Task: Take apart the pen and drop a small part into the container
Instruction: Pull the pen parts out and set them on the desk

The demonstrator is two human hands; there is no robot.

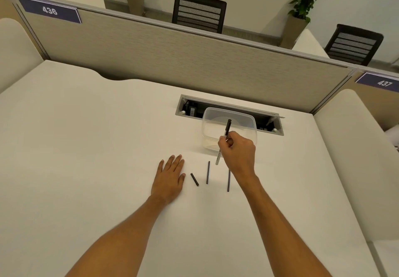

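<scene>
My right hand (239, 151) grips a pen (226, 132) with a black cap and a pale barrel, held tilted just in front of a clear plastic container (207, 125). The pen's capped end points up over the container's near wall. On the white desk lie three dark pieces: a short black piece (194, 179), a thin dark rod (208, 172) and a second thin rod (228, 180) partly behind my right wrist. My left hand (170, 177) rests flat on the desk, palm down, fingers together, just left of the short piece, holding nothing.
A grey cable tray opening (226, 108) is cut into the desk behind the container. A beige partition (172, 60) closes the far edge. Cream side panels (356, 158) flank the desk. Office chairs and potted plants stand beyond the partition.
</scene>
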